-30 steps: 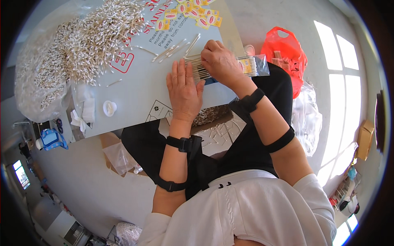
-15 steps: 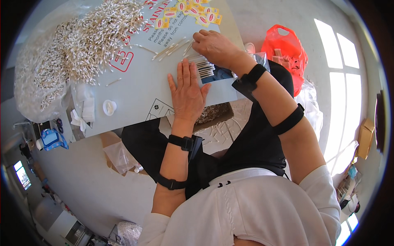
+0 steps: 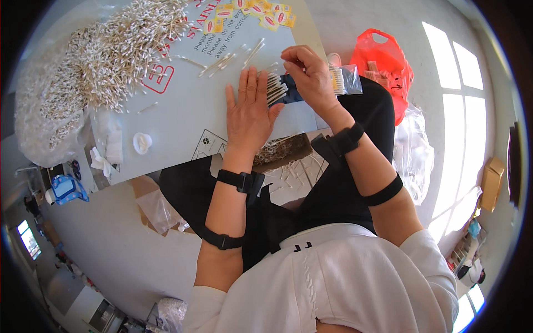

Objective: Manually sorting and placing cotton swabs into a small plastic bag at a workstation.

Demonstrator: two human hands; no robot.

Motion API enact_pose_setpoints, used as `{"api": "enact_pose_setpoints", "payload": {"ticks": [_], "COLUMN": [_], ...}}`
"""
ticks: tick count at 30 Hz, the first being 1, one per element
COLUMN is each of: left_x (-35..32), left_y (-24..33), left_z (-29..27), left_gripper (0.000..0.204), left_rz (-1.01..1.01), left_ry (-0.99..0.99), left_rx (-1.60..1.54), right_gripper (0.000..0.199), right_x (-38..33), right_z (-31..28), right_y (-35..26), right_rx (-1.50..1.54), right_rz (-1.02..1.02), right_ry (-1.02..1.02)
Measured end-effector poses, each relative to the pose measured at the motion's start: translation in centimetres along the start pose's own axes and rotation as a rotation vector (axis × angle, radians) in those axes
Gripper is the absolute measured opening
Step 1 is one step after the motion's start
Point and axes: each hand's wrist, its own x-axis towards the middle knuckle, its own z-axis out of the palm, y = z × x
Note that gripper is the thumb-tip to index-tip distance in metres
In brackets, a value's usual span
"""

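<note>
Left hand: the left hand (image 3: 251, 111) lies flat and open, palm down on the grey board (image 3: 183, 111), fingers spread and pointing away from the person
Right hand: the right hand (image 3: 308, 75) is curled closed, pinching the far end of a row of cotton swabs (image 3: 276, 89) from above, knuckles up
Swab row: a small fan of white-tipped sticks, lying side by side just right of the left hand's fingertips and touching the thumb side of that hand
Long axis: each stick runs roughly left to right across the board, tips toward the left hand, the other ends under the right hand's fingers
Which hand is nearer: both touch or nearly touch the row; the right grips it, the left only borders it
Dark piece under the row: something dark blue (image 3: 291, 91) shows beneath the swabs; whether it is a card or a pouch I cannot tell
Clear packet: a small clear bag with swabs (image 3: 344, 80) lies just beyond the right hand, to its right
Loose stock: a large heap of swabs (image 3: 116, 50) sits well apart, at the far left of the board; a few stray sticks (image 3: 227, 58) lie between the heap and the hands
Off the board: a red plastic bag (image 3: 383, 64) lies on the floor to the right
</note>
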Motion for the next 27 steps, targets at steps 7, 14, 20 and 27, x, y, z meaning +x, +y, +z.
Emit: {"api": "enact_pose_setpoints", "payload": {"ticks": [7, 14, 20, 27], "left_x": [0.1, -0.3, 0.6, -1.1], "left_y": [-0.4, -1.5, -2.1, 1.0], "left_z": [0.4, 0.3, 0.7, -1.2], "left_gripper": [0.072, 0.065, 0.065, 0.037], "left_rz": [0.022, 0.103, 0.011, 0.215], "left_ry": [0.057, 0.007, 0.321, 0.514], "left_rx": [0.034, 0.062, -0.406, -0.505], "right_gripper": [0.028, 0.022, 0.035, 0.030], "right_x": [-5.7, -2.8, -1.2, -2.9], "right_z": [-4.0, -1.1, 2.8, -0.9], "right_y": [-2.1, -0.5, 0.8, -0.2], "right_rx": [-0.388, 0.104, 0.107, 0.249], "right_rz": [-0.387, -0.097, -0.132, -0.056], "right_ry": [-0.637, -0.165, 0.084, 0.068]}}
